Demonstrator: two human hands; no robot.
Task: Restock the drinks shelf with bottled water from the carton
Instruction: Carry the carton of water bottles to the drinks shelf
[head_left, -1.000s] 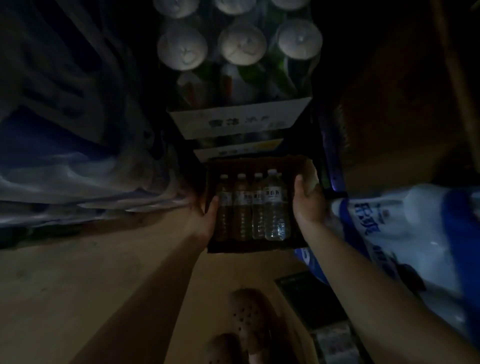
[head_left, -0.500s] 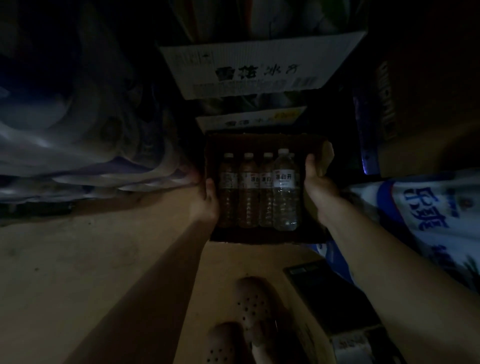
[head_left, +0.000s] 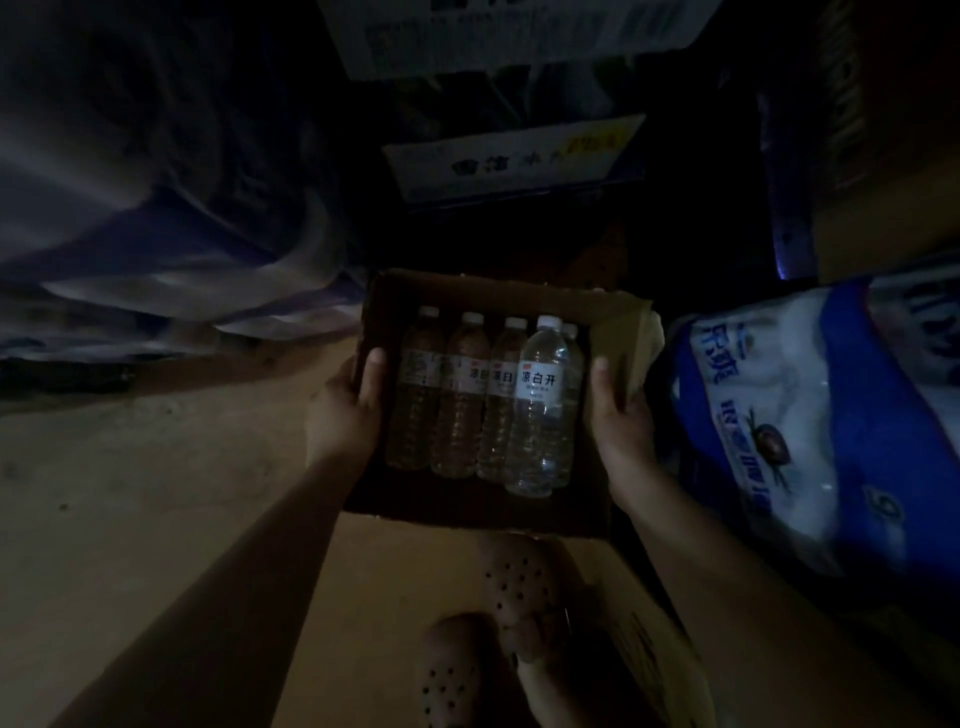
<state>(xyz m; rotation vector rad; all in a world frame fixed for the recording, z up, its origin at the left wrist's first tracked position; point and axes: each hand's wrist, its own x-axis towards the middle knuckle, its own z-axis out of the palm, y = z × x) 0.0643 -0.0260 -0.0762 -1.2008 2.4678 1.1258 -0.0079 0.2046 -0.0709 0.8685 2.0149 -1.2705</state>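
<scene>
Two hands hold an open carton of water bottles in a dim storeroom.

Largest is the bare floor (head_left: 130, 493), running from 9 o'clock down to 6. At 3 o'clock lies a blue-and-white plastic pack (head_left: 810, 415); stacked boxes (head_left: 509, 161) with printed labels sit at 12, and pale wrapped bundles (head_left: 156, 208) fill 10 o'clock. At centre is the brown carton (head_left: 483, 512), flaps open, gripped on both sides: the left hand (head_left: 345, 410) clasps its 9 o'clock wall with the thumb hooked inside, and the right hand (head_left: 621, 415) clasps its 3 o'clock wall the same way. Inside, white-capped water bottles (head_left: 540, 410) lie side by side, caps toward 12; the one nearest 3 o'clock rests partly on top of another. At 6 o'clock, two perforated clogs (head_left: 519, 582).
</scene>
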